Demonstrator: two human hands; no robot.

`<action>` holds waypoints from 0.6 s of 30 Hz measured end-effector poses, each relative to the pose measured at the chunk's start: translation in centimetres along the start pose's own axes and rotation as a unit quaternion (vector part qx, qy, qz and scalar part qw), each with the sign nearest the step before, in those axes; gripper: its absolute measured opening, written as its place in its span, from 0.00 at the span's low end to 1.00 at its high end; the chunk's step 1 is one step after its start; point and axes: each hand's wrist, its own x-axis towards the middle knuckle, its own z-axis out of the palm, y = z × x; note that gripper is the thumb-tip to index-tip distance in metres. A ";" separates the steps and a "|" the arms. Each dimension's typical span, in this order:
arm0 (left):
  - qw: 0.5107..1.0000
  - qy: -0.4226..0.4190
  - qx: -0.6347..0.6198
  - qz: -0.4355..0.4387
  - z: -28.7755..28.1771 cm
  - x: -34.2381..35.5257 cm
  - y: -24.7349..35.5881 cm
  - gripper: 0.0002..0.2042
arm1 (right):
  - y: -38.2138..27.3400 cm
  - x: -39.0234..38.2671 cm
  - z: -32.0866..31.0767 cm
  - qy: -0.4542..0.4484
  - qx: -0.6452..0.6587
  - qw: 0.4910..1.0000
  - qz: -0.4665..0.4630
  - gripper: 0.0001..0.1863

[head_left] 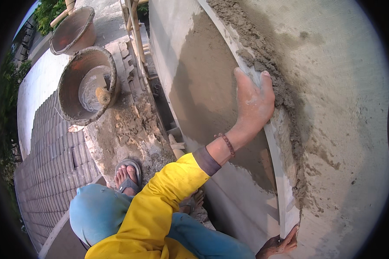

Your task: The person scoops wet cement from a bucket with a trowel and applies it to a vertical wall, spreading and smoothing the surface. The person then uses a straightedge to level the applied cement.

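Note:
My left hand (253,101), in a yellow sleeve with a beaded bracelet at the wrist, grips a long pale straightedge (285,203) held against the corner of a wall. Fingers lie on the smooth wet plaster (203,86) to the left, and the thumb presses into rough grey mortar (285,95) along the edge. My right hand (278,246) holds the lower end of the same straightedge, with only its fingers showing at the bottom of the picture.
A mortar-caked bucket (65,93) holding a wooden-handled tool (103,96) stands on a ledge at the left, with a second bucket (73,30) behind it. Grey roof tiles (52,164) slope away below. Bamboo poles (136,34) rise beside the wall. My sandalled foot (127,175) rests on the mortar-spattered ledge.

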 end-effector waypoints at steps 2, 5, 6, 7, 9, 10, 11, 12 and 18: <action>1.000 0.009 0.007 -0.024 -1.3 3.9 -1.3 0.17 | -3.0 1.0 1.0 -0.033 -0.016 0.999 0.023 0.38; 0.996 0.019 -0.067 -0.060 -3.3 9.3 -3.1 0.16 | -6.7 2.4 2.7 -0.044 -0.038 0.998 0.020 0.44; 0.995 0.028 -0.071 -0.063 -3.8 9.9 -3.9 0.17 | -7.4 2.6 3.0 -0.050 -0.046 0.998 0.017 0.43; 0.994 0.036 -0.076 -0.069 -4.3 10.7 -4.4 0.17 | -7.8 2.7 3.3 -0.046 -0.046 0.998 0.020 0.43; 0.993 0.032 -0.061 -0.100 -4.9 10.8 -4.9 0.19 | -7.8 2.4 3.4 -0.066 -0.051 0.996 0.034 0.43; 0.996 0.030 -0.064 -0.058 -5.1 10.5 -5.0 0.19 | -7.5 2.0 3.3 -0.036 -0.037 0.998 0.019 0.43; 0.997 0.035 -0.057 -0.049 -5.1 9.3 -5.1 0.20 | -6.9 1.6 3.0 -0.034 -0.032 0.999 0.013 0.44; 0.996 0.039 -0.046 -0.059 -5.1 7.9 -5.0 0.20 | -6.2 1.2 2.7 -0.046 -0.031 0.998 0.021 0.44; 0.999 0.008 -0.037 0.004 -6.6 -0.1 -0.5 0.21 | -2.0 -0.9 -1.3 -0.089 0.007 0.996 0.023 0.49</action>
